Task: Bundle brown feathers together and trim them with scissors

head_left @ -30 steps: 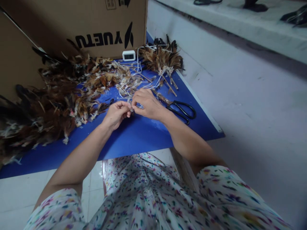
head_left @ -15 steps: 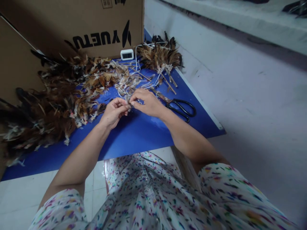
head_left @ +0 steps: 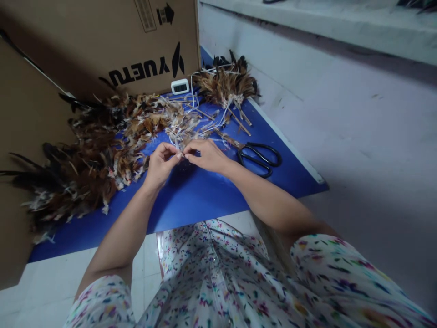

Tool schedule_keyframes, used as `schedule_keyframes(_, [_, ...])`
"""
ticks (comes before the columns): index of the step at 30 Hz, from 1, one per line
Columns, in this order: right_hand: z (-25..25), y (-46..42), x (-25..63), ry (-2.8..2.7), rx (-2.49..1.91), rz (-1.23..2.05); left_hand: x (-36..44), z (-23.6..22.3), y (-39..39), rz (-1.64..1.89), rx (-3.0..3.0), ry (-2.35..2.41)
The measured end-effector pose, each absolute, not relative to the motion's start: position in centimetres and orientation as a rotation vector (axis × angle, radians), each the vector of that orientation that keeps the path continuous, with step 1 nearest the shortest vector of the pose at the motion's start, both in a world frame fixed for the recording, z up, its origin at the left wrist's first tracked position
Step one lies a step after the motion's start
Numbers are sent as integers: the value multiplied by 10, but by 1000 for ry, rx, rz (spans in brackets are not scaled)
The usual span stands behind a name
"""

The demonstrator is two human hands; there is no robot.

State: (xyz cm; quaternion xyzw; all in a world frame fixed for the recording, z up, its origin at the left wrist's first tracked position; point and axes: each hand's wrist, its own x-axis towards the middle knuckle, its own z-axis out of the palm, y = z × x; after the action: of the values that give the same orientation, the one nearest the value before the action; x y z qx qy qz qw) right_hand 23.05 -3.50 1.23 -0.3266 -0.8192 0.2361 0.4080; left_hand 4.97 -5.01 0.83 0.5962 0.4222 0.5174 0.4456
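Note:
Above the blue table (head_left: 191,198), my left hand (head_left: 161,165) and my right hand (head_left: 206,156) meet fingertip to fingertip. Both pinch a small pale feather (head_left: 178,145), partly hidden by the fingers. Loose light feathers (head_left: 182,120) and thin white string lie just beyond my fingertips. To the right of my right hand rest scissors (head_left: 257,157) with black handles, untouched. A wide heap of brown and black feathers (head_left: 92,168) spreads along the left side.
A tied bundle of feathers (head_left: 223,84) with thin sticks (head_left: 241,120) lies at the back right by the wall (head_left: 307,105). A small white digital clock (head_left: 180,86) stands before a large cardboard box (head_left: 102,41). Another cardboard panel (head_left: 30,114) borders the left.
The view has shifted slightly, so the heap and box appear further right and lower. My hands stay together at the feather, the fingertips having moved a little.

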Motion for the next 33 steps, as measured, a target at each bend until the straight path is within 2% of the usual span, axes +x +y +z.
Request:
schedule_keyframes(20, [2, -32, 220, -1948, -920, 621, 50, 5, -48, 1376, 1768, 1247])
schedule_keyframes(33, [-1, -30, 216, -1776, -991, 869, 56, 4, -53, 1438, 1717, 1363])
